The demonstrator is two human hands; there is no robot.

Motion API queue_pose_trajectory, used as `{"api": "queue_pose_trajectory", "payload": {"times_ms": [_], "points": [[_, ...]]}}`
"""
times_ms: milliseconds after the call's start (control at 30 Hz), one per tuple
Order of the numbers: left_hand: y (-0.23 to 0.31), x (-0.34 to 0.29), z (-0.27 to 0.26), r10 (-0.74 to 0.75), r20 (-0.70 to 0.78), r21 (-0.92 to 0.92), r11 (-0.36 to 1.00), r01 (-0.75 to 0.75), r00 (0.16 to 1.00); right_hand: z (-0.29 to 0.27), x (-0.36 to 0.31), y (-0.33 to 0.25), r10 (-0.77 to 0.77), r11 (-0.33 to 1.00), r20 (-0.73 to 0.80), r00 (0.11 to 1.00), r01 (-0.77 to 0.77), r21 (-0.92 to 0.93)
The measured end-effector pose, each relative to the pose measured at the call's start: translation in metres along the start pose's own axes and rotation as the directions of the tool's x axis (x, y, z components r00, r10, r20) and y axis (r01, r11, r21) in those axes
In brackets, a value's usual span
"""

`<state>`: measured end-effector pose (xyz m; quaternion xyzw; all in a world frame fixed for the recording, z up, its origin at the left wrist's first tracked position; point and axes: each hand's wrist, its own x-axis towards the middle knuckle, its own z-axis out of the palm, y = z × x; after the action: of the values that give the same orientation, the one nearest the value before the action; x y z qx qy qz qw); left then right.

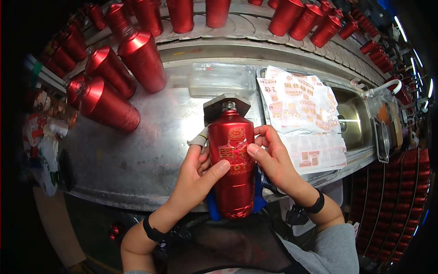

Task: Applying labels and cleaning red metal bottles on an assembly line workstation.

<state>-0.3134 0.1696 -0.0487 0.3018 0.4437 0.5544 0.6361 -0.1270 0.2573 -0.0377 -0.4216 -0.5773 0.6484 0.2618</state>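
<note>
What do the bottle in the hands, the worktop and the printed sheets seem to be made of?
Bottle: likely glass with a glossy red metallic coating; its uncoated neck looks clear. Worktop: probably stainless steel, grey with blurred glare. Printed sheets: thin and white, paper or film; I can't tell which.

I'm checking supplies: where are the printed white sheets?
In the head view, the printed white sheets lie right of the red bottle, between the right hand and the metal sink.
</note>
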Motion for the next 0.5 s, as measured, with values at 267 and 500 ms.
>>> {"api": "queue_pose_trajectory", "payload": {"times_ms": [267, 500], "points": [[0.003, 0.013, 0.0, -0.018, -0.038, -0.008, 1.0, 0.018, 0.999, 0.004, 0.008, 0.006, -0.033, 0.999, -0.016, 0.999, 0.033, -0.038], [0.003, 0.016, 0.001, -0.025, -0.038, -0.038, 0.999, 0.024, 0.999, 0.004, 0.011, 0.012, -0.105, 0.994, -0.028, 0.994, 0.104, -0.028]]}}
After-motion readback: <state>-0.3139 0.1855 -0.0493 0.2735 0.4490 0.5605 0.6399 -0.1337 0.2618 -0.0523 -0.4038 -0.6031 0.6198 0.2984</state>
